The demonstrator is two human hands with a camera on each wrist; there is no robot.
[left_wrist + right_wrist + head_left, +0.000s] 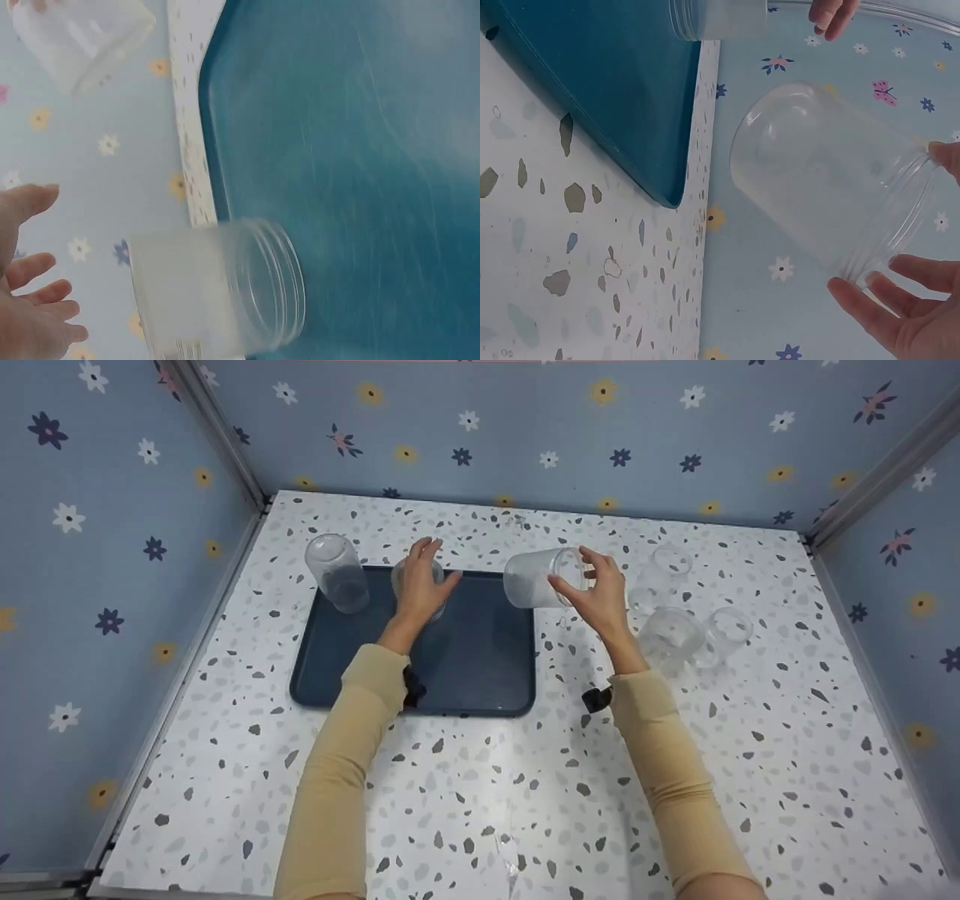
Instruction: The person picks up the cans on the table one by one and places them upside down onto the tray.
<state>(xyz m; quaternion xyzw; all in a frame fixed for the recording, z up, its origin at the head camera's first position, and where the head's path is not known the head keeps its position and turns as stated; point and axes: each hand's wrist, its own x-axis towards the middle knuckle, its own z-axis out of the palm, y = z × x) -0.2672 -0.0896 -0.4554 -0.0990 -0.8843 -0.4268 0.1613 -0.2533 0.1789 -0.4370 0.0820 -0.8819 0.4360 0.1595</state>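
Note:
My right hand (602, 594) grips a clear plastic jar (531, 579) by its threaded rim, thumb on one side and fingers on the other. The jar is raised and tilted over, its base toward the tray's back right corner. My left hand (421, 589) is spread above a second clear jar (217, 289), its fingers apart from it in the left wrist view. That jar stands mouth down on the dark blue tray (480, 667), partly hidden by the hand in the head view. A taller clear jar (339, 575) stands at the tray's back left corner.
Several clear containers sit on the speckled table (525, 810) to the right, among them a wide jar (670, 636) beside my right forearm and a smaller one (727, 627) farther right. Flowered blue panels (510, 427) enclose the back and sides.

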